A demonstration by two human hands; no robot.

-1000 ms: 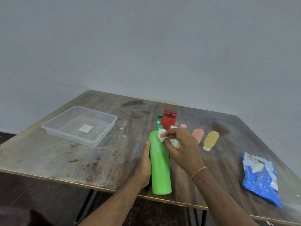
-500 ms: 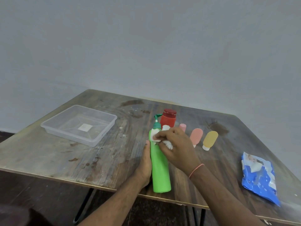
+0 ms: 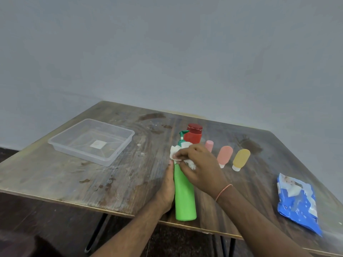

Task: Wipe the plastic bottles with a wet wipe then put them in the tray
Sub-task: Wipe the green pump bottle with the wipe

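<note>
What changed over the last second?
The right hand slid the wipe leftward across the green bottle's shoulder. The left hand kept holding the bottle low down. The tray and other bottles stayed put.

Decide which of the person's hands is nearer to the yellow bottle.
Right. The right hand wipes the green bottle's top, just left of the yellow bottle; the left hand is on the green bottle's far side.

Dim, even light — soft shadows, wide-angle bowing at edges.
</note>
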